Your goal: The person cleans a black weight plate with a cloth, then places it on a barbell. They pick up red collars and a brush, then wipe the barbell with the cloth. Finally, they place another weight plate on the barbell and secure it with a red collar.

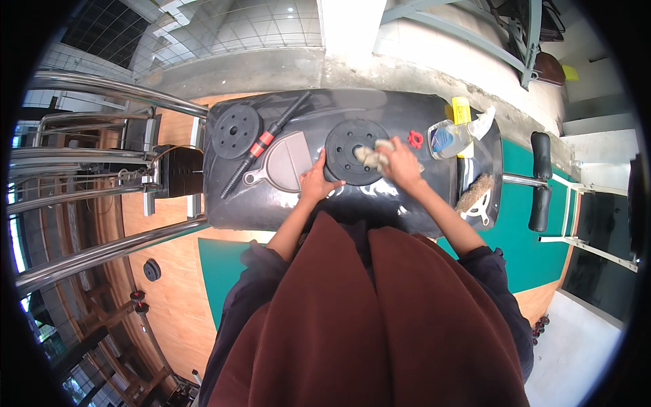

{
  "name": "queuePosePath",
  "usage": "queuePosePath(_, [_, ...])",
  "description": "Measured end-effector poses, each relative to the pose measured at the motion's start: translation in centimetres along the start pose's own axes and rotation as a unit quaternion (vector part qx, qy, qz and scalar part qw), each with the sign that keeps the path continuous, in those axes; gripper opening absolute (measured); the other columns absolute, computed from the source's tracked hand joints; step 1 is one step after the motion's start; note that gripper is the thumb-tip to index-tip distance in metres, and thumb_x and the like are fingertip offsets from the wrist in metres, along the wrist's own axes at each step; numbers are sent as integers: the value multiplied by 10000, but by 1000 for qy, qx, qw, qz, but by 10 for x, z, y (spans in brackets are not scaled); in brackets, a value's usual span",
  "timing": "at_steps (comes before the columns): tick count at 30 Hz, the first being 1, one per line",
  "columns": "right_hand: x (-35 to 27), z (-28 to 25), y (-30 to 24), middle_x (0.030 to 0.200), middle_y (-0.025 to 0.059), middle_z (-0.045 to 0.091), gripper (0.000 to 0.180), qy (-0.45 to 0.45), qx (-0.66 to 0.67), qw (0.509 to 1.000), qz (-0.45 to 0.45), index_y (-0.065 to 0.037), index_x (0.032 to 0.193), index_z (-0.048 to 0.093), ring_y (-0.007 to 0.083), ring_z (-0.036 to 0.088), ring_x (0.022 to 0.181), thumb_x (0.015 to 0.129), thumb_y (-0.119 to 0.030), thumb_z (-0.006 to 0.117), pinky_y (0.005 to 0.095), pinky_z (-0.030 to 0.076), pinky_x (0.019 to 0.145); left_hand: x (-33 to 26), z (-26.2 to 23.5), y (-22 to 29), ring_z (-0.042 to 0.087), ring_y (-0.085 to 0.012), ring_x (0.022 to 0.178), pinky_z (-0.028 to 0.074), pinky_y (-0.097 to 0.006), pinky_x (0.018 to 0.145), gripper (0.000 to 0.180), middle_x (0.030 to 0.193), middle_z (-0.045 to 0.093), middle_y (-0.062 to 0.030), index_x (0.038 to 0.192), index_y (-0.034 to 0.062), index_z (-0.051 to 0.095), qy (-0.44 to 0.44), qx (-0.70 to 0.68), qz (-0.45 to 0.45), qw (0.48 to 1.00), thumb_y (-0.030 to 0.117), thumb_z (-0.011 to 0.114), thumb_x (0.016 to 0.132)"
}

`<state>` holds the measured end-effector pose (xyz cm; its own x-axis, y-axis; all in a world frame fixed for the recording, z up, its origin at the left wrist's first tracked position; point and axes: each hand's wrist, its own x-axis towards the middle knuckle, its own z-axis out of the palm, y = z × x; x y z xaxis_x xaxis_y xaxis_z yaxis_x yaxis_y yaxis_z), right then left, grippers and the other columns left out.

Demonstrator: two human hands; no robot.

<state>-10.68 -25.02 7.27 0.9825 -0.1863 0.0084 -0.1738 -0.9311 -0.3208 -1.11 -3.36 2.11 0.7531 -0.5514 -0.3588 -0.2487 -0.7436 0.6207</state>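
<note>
Dark brown draped garment [312, 325] fills the foreground below a black padded bench [264, 214]. Near the bench's right end is a clear plastic, blue-labelled spray bottle [449, 141]; its fill cannot be told. Bare padding runs along the near edge, beside the round black weight plate [344, 144] lying flat mid-bench, its dull face ringed with holes. Of the hands, the left [314, 183] touches its rim, thumb and fingers spread; the right [403, 165] closes around a crumpled cream cloth [371, 157] against it.
</note>
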Motion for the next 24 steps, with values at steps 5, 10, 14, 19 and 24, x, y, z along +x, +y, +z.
queuePosePath(5, [69,23,-15,1016,106,463,331,52,-26,997,43,-207,987,600,311,569,849,676,-128,680,422,516,685,1,-5,4,524,-268,1147,321,-432,967,1170,1273,530,-101,1447,141,151,-18,6,-23,1000,420,826,533])
queuePosePath(10, [102,37,-29,1048,124,463,304,-22,4,1000,2,-194,1008,581,342,570,879,714,-152,650,434,516,706,1,-6,6,522,-271,1149,318,-437,976,1171,1283,522,-102,1447,137,143,-17,13,-15,1000,432,822,540])
queuePosePath(14, [95,18,4,1057,148,456,306,14,-10,992,128,-184,1051,555,367,570,878,755,-186,634,455,506,710,2,-5,5,517,-271,1156,319,-448,976,1173,1300,505,-109,1447,133,138,-25,13,-24,999,450,816,544])
queuePosePath(19, [22,4,5,1066,176,436,366,23,-23,988,148,-157,1087,528,389,558,859,737,-135,634,459,506,681,1,-2,1,511,-268,1164,327,-463,965,1180,1311,491,-117,1445,116,132,-10,16,-3,1000,462,812,545])
queuePosePath(24, [-40,24,-51,1022,121,423,458,4,-25,997,68,-169,1037,554,314,529,819,609,-80,693,406,513,668,1,-3,0,532,-301,1128,383,-412,930,1170,1242,541,-156,1447,131,143,2,32,16,999,466,806,544])
